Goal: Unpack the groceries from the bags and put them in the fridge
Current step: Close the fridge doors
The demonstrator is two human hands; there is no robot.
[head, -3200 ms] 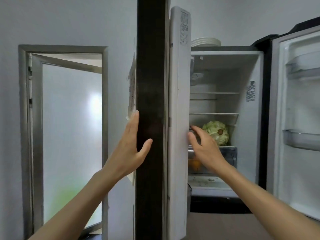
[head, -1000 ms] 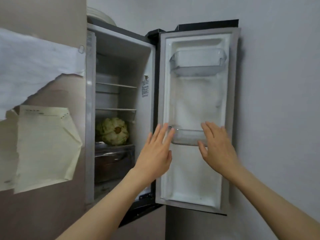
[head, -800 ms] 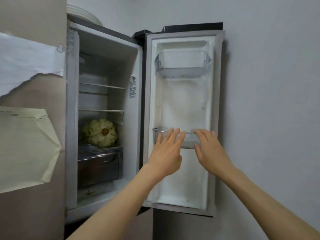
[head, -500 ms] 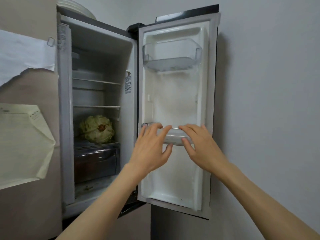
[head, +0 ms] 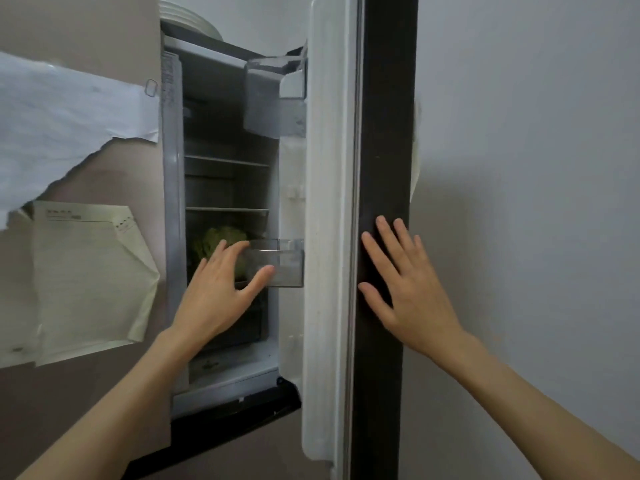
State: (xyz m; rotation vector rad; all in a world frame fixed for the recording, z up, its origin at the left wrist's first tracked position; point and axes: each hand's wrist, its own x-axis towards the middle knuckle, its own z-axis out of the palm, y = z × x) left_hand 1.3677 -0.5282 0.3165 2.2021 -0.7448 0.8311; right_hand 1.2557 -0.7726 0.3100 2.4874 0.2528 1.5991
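Note:
The fridge's right door (head: 330,237) stands half shut, edge-on to me, its dark outer face (head: 382,168) toward the right. My right hand (head: 405,282) lies flat on that dark face with fingers spread. My left hand (head: 221,289) is open in the gap, its fingers by the clear lower door bin (head: 284,263). A green cabbage (head: 216,242) sits on a shelf inside, partly hidden behind my left hand. No grocery bags are in view.
The left door (head: 86,168) is shut and carries a torn white paper (head: 69,123) and a yellowish note (head: 90,275). A clear upper door bin (head: 273,95) hangs on the right door. Plates (head: 190,15) sit on top. A bare wall (head: 536,202) is on the right.
The right door has swung from wide open to half shut. My right hand left the lower door bin for the door's outer face. My left hand stayed by the bin.

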